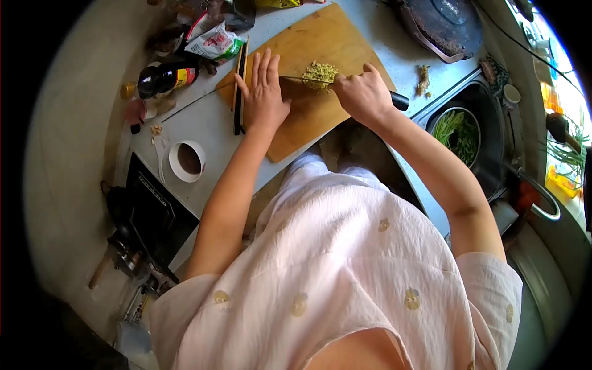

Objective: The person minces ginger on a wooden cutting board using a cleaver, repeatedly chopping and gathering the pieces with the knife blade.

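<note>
My right hand (365, 97) is closed around the black handle (399, 100) of a knife, whose thin blade (299, 78) shows nearly edge-on. The blade reaches across a heap of finely chopped, pale yellow-green bits (320, 72) on the wooden cutting board (333, 37). To the left of the heap, my left hand (265, 92) lies with its fingers stretched out over the board, near the front part of the blade. Whether it touches the blade I cannot tell. A dark narrow strip (238, 98) runs along the board's left edge, beside that hand.
Left on the counter are a dark sauce bottle (166, 79), a seasoning packet (216, 43), a white bowl with dark liquid (187, 161) and a white spoon (161, 159). A piece of ginger (423, 80) and a dark round pan (441, 28) lie right. Greens (456, 131) fill a bowl in the sink.
</note>
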### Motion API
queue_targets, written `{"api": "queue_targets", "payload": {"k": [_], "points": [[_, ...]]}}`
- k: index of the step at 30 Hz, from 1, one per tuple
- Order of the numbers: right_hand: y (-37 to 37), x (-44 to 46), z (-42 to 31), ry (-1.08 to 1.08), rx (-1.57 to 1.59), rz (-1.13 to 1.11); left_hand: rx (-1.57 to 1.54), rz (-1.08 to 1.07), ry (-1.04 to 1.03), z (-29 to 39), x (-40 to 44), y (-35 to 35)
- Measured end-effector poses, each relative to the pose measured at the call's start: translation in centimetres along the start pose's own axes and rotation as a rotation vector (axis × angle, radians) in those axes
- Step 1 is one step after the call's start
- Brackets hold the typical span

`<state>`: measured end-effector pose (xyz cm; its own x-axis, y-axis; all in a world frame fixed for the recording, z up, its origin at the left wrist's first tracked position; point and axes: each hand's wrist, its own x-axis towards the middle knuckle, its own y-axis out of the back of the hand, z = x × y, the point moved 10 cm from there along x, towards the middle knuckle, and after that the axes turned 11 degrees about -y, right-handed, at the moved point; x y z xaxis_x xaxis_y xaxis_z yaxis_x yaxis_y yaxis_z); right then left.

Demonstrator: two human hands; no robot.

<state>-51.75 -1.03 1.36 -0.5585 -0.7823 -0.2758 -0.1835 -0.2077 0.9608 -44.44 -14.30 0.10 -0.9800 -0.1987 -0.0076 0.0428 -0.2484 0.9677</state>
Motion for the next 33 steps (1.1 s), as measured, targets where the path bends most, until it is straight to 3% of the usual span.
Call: {"api": "queue_targets", "payload": {"k": [5,11,14,19,23,26,27,30,33], "points": [[-3.2,-0.4,2.5,-0.012,0.141,0.206,0.048,-0.036,-0.024,2.8,-0.5,0.0],[0.2,-0.8,-0.8,0.040,0.054,0.085,-0.012,-0.014,0.011,0.3,-1.1,-0.1],[-2.9,-2.9,1.5,-0.035,0.130,0.398,0.073,-0.080,-0.015,1.6,-1.2,-0.9],[-1.1,-0.7,1.6,-0.042,0.081,0.138,0.014,-0.046,0.043,1.2,-0.4,-0.1],[0.4,0.4,1.4,-0.013,-0.023,0.091,0.008,0.002,0.032,0.8,0.4,0.4],[-2.8,-0.5,3.9,-0.040,0.102,0.272,0.116,0.025,-0.067,2.6,1.2,-0.8],[-2.7,-0.5,4.4,-0.084,0.166,0.260,-0.004,0.014,-0.041,3.3,1.3,0.0],[-1.9,0.0,3.7,-0.031,0.170,0.247,0.034,-0.012,-0.003,2.1,0.9,-0.8],[0.2,0.5,1.3,-0.004,0.012,0.154,-0.011,0.022,0.016,0.4,0.4,-0.4]]}}
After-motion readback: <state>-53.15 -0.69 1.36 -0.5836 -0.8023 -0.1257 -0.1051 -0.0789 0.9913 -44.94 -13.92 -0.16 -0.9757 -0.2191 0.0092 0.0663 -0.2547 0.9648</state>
